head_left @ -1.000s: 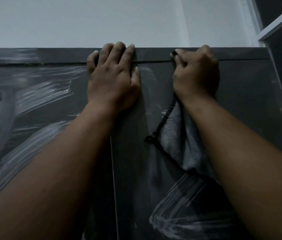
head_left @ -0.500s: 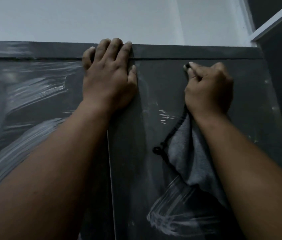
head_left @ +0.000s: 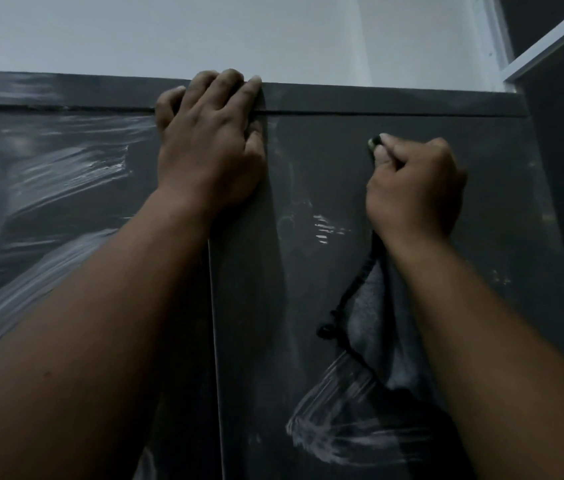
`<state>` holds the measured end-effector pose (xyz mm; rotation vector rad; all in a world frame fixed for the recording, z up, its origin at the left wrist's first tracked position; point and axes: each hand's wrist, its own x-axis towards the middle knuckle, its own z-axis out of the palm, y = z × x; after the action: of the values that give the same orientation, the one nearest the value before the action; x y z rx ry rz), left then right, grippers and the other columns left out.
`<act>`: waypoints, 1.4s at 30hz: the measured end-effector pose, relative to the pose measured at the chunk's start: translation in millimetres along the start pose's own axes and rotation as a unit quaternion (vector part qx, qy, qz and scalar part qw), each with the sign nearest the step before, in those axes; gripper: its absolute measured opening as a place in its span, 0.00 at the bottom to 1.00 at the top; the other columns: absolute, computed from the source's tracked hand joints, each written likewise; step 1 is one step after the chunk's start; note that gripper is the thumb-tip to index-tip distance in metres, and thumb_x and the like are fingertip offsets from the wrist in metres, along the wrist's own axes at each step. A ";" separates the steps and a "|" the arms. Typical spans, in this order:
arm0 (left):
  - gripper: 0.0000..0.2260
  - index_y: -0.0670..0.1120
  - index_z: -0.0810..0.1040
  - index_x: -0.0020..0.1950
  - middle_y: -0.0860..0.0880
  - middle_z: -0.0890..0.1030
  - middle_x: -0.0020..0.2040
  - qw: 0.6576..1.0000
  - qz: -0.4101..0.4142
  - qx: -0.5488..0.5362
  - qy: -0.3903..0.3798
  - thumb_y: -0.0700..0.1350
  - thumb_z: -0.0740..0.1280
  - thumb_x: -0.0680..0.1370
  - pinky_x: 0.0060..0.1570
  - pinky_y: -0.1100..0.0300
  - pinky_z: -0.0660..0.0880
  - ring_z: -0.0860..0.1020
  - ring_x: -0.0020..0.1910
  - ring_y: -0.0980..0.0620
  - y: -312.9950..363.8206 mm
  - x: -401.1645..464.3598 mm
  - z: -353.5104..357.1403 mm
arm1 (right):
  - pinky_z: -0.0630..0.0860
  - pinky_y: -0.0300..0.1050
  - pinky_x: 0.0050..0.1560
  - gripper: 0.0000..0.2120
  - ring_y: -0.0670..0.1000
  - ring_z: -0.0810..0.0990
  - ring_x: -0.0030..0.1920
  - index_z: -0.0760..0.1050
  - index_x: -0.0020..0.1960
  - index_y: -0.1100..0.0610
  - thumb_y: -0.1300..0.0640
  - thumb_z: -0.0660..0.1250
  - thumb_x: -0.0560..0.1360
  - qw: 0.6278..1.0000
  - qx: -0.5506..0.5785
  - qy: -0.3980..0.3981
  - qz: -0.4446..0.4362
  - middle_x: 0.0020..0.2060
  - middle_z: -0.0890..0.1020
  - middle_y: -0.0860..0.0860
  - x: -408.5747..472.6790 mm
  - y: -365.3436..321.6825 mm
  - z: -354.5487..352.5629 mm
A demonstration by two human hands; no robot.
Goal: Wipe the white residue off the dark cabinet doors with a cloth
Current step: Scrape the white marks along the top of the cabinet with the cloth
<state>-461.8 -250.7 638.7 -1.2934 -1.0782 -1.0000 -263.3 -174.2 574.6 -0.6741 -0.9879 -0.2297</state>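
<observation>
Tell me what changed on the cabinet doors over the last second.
The right hand, gripping the grey cloth, slid down and rightward from the top seam onto the right door. The left hand stayed flat at the top, fingers over the seam. White smears on the left door and low on the right door look unchanged.

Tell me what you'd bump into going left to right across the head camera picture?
White smears on the left door → left hand → small white marks → right hand gripping the grey cloth → white-edged cabinet side.
</observation>
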 end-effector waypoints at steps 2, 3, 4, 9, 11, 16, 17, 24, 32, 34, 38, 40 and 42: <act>0.28 0.50 0.66 0.81 0.49 0.68 0.79 1.000 -0.001 -0.011 -0.002 0.52 0.57 0.81 0.77 0.53 0.50 0.60 0.79 0.50 -0.3 0.3 -0.9 | 0.77 0.47 0.49 0.11 0.56 0.81 0.51 0.84 0.61 0.46 0.48 0.68 0.81 0.999 0.018 -0.033 -0.031 0.51 0.81 0.52 -11.0 -12.4 4.6; 0.28 0.50 0.67 0.81 0.49 0.68 0.79 1.000 -0.002 -0.014 -0.002 0.53 0.57 0.81 0.77 0.54 0.50 0.61 0.79 0.50 -0.5 0.4 -1.0 | 0.78 0.50 0.47 0.10 0.56 0.80 0.47 0.85 0.59 0.47 0.49 0.68 0.81 0.997 0.023 -0.051 -0.062 0.48 0.79 0.53 -21.4 -16.0 5.2; 0.28 0.50 0.67 0.81 0.50 0.68 0.79 1.000 0.000 -0.015 -0.003 0.53 0.57 0.81 0.77 0.54 0.51 0.61 0.79 0.51 -1.6 0.7 -1.6 | 0.77 0.51 0.42 0.10 0.56 0.78 0.43 0.85 0.58 0.47 0.49 0.68 0.81 0.993 0.023 -0.064 -0.094 0.44 0.77 0.52 -32.4 -17.5 4.5; 0.27 0.53 0.69 0.80 0.50 0.70 0.78 1.000 0.011 -0.009 -0.014 0.53 0.57 0.80 0.78 0.48 0.55 0.62 0.79 0.50 -14.9 1.9 -10.6 | 0.76 0.48 0.37 0.09 0.53 0.77 0.39 0.85 0.58 0.45 0.47 0.69 0.80 0.993 0.011 -0.059 -0.105 0.41 0.76 0.49 -40.9 -7.8 -5.1; 0.28 0.54 0.69 0.80 0.49 0.69 0.78 1.000 -0.012 -0.005 -0.015 0.55 0.56 0.79 0.79 0.48 0.53 0.61 0.80 0.49 -20.0 -0.1 -15.0 | 0.78 0.46 0.45 0.10 0.55 0.81 0.47 0.85 0.59 0.44 0.47 0.69 0.79 0.998 0.021 -0.037 -0.054 0.47 0.81 0.50 -25.3 -10.9 -1.6; 0.27 0.55 0.65 0.81 0.51 0.66 0.81 0.999 -0.024 0.025 -0.035 0.58 0.54 0.82 0.79 0.47 0.51 0.59 0.82 0.50 -25.3 -0.9 -21.4 | 0.76 0.45 0.47 0.10 0.56 0.81 0.51 0.85 0.59 0.46 0.49 0.69 0.80 0.996 0.053 -0.047 -0.051 0.50 0.81 0.52 -10.8 -44.2 21.7; 0.26 0.55 0.65 0.81 0.51 0.66 0.81 0.999 -0.028 0.030 -0.033 0.58 0.55 0.83 0.79 0.46 0.51 0.59 0.82 0.50 -25.9 0.1 -21.6 | 0.77 0.47 0.46 0.10 0.56 0.81 0.49 0.85 0.59 0.46 0.49 0.68 0.80 0.993 0.061 -0.069 -0.077 0.49 0.80 0.52 -17.6 -50.9 24.8; 0.25 0.54 0.61 0.83 0.52 0.62 0.83 0.998 -0.044 0.052 -0.019 0.55 0.56 0.85 0.79 0.50 0.48 0.56 0.82 0.51 -33.8 -4.5 -18.8 | 0.68 0.44 0.35 0.09 0.53 0.74 0.37 0.86 0.54 0.46 0.47 0.69 0.80 0.984 0.045 -0.068 -0.158 0.39 0.71 0.48 -33.3 -44.3 23.0; 0.26 0.51 0.61 0.84 0.51 0.62 0.83 0.998 -0.053 0.036 -0.002 0.54 0.56 0.86 0.79 0.53 0.46 0.55 0.83 0.51 -36.0 -8.6 -16.6 | 0.73 0.46 0.40 0.10 0.53 0.76 0.43 0.86 0.58 0.47 0.50 0.67 0.81 0.983 0.066 -0.080 -0.155 0.43 0.74 0.50 -29.5 -72.1 44.4; 0.25 0.50 0.62 0.83 0.50 0.64 0.82 0.998 -0.051 0.028 0.002 0.53 0.57 0.86 0.79 0.54 0.47 0.57 0.82 0.51 -36.9 -9.0 -18.7 | 0.69 0.45 0.38 0.09 0.52 0.74 0.40 0.86 0.56 0.46 0.49 0.68 0.81 0.975 0.076 -0.095 -0.188 0.40 0.72 0.49 -41.3 -67.6 41.9; 0.24 0.51 0.66 0.81 0.51 0.67 0.81 0.999 -0.038 0.026 -0.008 0.51 0.59 0.84 0.77 0.52 0.53 0.60 0.80 0.51 -41.0 -3.4 -25.6 | 0.72 0.47 0.40 0.10 0.55 0.77 0.43 0.85 0.57 0.45 0.47 0.67 0.81 0.986 0.045 -0.063 -0.151 0.43 0.75 0.50 -21.3 -60.5 37.9; 0.24 0.51 0.67 0.81 0.51 0.68 0.80 0.999 -0.034 0.036 -0.013 0.52 0.59 0.84 0.73 0.51 0.57 0.62 0.79 0.51 -42.0 -0.7 -28.1 | 0.76 0.48 0.46 0.10 0.58 0.80 0.50 0.85 0.58 0.45 0.48 0.67 0.80 0.992 0.036 -0.036 -0.115 0.50 0.79 0.53 -3.8 -66.0 41.7; 0.24 0.52 0.67 0.80 0.51 0.69 0.79 0.998 -0.033 0.042 -0.018 0.52 0.60 0.83 0.72 0.49 0.58 0.63 0.78 0.51 -41.5 1.3 -29.5 | 0.75 0.47 0.48 0.11 0.59 0.81 0.53 0.84 0.59 0.48 0.49 0.67 0.80 0.993 0.054 -0.027 -0.098 0.53 0.81 0.55 3.4 -77.6 48.7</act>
<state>-500.6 -281.7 649.8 -1.2182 -1.1863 -0.9725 -331.7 -203.8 627.9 -0.4862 -1.1122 -0.3291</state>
